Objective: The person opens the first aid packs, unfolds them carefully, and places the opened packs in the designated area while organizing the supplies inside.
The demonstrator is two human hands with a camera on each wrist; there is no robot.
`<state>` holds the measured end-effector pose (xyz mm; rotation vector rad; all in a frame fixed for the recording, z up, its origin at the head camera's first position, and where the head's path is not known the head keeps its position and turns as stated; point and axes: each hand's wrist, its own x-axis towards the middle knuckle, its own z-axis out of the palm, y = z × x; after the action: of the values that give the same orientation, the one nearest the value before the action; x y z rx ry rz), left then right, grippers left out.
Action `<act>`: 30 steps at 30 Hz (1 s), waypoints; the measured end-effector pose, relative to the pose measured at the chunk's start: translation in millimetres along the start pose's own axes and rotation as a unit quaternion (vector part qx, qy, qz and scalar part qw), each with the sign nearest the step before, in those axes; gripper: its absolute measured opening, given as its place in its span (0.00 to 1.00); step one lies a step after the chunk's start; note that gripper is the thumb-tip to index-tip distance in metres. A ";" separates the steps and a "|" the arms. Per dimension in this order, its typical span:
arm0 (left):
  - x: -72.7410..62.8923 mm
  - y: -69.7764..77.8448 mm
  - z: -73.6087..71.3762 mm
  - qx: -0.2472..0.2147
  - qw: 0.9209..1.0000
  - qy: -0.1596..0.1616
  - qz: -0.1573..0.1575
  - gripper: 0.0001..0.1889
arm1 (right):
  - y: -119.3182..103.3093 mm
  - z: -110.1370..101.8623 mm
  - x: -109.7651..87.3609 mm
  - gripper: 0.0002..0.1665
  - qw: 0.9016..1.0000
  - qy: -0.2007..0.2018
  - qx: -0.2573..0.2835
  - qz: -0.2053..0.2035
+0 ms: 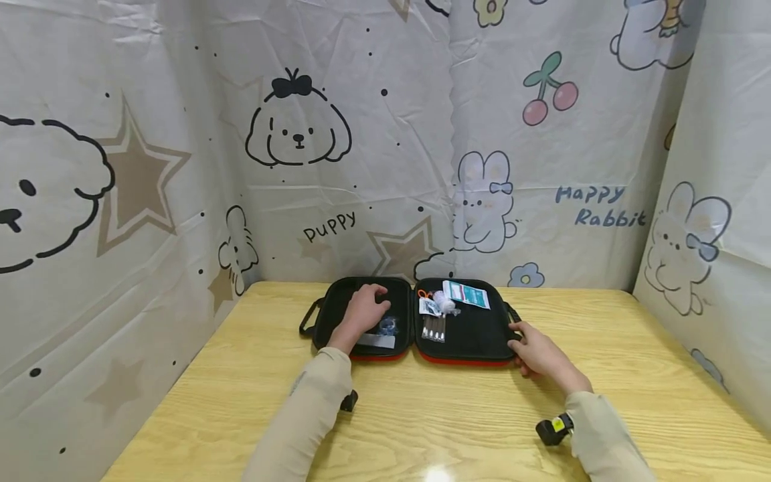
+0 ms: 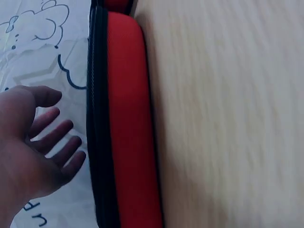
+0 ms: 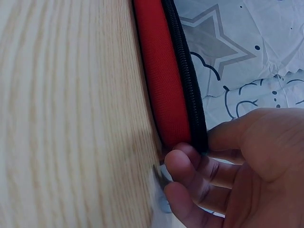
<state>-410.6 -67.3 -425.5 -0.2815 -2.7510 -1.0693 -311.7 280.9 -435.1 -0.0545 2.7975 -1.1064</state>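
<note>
A red zip case [image 1: 482, 333] with a black lining lies opened flat on the table. My left hand [image 1: 363, 309] is over its left half, fingers apart and loosely bent, holding nothing. Below that hand lie a small clear bag with blue contents [image 1: 388, 326] and a white strip [image 1: 376, 341]. My right hand [image 3: 256, 161] grips the case's right edge, thumb at the zip and fingers curled against the red side. In the right half are orange-handled scissors [image 1: 424, 294], a white roll [image 1: 444, 305], a teal-and-white packet [image 1: 466, 294], a small packet [image 1: 430, 307] and cotton swabs [image 1: 434, 329].
The case rests near the back of a wood-grain table [image 1: 434, 408]. A black carry handle [image 1: 307, 319] sticks out on its left side. Printed white cloth [image 1: 385, 154] hangs behind the table and along both sides.
</note>
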 end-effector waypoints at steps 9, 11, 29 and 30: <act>8.4 17.6 10.4 -0.007 1.000 -0.024 0.018 0.17 | -0.5 1.6 1.9 0.29 1.000 0.001 0.008 0.000; 9.8 21.6 13.4 -0.008 0.999 -0.030 0.024 0.17 | -0.7 1.4 1.6 0.29 1.000 -0.001 0.011 0.002; 24.5 41.2 54.8 0.043 0.995 -0.054 0.071 0.14 | 1.5 2.5 2.6 0.29 1.000 0.002 0.010 0.019; 24.6 41.2 56.3 0.051 0.995 -0.050 0.074 0.14 | 1.0 2.5 2.8 0.29 1.000 0.003 0.010 0.020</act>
<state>-429.9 3.6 -434.1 -0.5275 -2.8091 -0.8982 -314.1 279.8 -437.9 0.0052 2.7794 -1.1267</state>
